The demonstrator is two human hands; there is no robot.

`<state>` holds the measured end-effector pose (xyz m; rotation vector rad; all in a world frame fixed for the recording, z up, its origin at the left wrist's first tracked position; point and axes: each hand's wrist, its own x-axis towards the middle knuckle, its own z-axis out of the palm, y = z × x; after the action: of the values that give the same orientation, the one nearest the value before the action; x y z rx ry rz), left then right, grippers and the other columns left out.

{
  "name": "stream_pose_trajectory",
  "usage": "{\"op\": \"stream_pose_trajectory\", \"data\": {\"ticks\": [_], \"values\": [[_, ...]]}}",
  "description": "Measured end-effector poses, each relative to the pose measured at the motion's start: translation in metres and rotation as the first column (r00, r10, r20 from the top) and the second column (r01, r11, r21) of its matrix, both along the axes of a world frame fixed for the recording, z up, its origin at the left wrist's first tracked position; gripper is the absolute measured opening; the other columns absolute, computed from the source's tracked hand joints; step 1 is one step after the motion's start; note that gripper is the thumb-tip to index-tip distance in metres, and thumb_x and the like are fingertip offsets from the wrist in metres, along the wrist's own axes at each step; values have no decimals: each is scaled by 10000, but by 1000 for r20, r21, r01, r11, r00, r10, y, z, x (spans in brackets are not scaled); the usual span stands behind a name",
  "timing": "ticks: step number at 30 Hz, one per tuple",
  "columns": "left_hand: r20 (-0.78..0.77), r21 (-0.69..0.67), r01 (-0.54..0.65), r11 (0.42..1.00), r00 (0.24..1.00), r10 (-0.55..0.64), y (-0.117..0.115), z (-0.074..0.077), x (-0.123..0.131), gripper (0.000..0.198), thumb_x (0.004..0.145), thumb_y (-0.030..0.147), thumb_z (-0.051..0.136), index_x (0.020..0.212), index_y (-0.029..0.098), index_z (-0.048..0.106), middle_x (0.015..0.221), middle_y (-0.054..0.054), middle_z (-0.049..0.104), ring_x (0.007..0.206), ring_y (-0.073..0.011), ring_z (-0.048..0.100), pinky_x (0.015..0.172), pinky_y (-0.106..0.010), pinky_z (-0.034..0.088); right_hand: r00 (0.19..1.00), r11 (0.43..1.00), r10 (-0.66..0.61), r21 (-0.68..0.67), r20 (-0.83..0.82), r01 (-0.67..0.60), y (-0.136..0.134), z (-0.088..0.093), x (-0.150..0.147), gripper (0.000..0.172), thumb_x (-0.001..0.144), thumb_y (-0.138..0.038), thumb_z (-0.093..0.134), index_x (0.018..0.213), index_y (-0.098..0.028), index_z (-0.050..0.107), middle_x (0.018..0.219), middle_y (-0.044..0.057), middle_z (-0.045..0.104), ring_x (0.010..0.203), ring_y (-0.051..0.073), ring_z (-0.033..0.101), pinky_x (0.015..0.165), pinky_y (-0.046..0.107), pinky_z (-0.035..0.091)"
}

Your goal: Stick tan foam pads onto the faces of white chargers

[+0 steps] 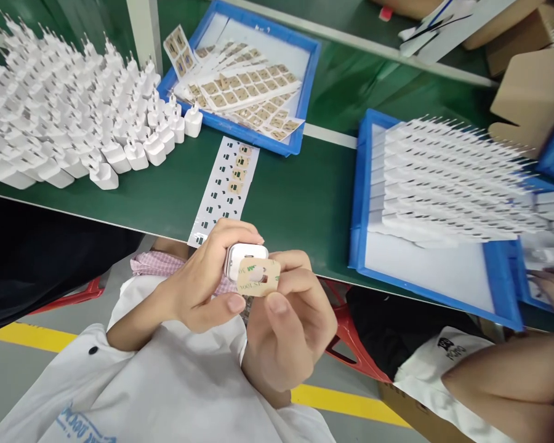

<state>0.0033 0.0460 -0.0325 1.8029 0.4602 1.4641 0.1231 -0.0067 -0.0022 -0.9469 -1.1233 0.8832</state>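
Just off the edge of the green tabletop point(300, 197), the left hand point(198, 277) closes around a white plug charger point(244, 257), while the right hand point(289, 326) pinches a tan adhesive pad point(258, 277) against its face.

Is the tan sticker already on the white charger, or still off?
Cannot tell: right fingers hold the sticker over the charger, hiding any contact.

The white plastic charger point(245, 258) sits against a tan adhesive pad point(258, 278) with dark print. The blue plastic tray point(361, 203) has a white base, the long bench point(300, 197) is deep green, the cotton cloth point(157, 264) pink-checked, the floor stripe point(346, 403) yellow.
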Motion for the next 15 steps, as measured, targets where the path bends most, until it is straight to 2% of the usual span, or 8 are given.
{"op": "stream_pose_trajectory", "data": {"ticks": [8,15], "values": [[-39,6,-65,998,997,65,-5,6,-2,454,999,545,415,1328,231,433,1180,-101,494,1064,-256,542,856,-446,536,992,999,-43,19,122,41,1,1,-3,158,927,-226,596,769,-232,597,833,36,533,801,199,556,686,365,479],[-37,25,-69,997,997,70,-5,8,-1,438,1017,515,394,1328,208,426,1181,-106,484,1081,-250,539,849,-433,545,987,998,-56,23,148,54,-1,1,-2,158,939,-245,598,781,-232,601,854,39,542,791,191,553,670,358,481]]}}
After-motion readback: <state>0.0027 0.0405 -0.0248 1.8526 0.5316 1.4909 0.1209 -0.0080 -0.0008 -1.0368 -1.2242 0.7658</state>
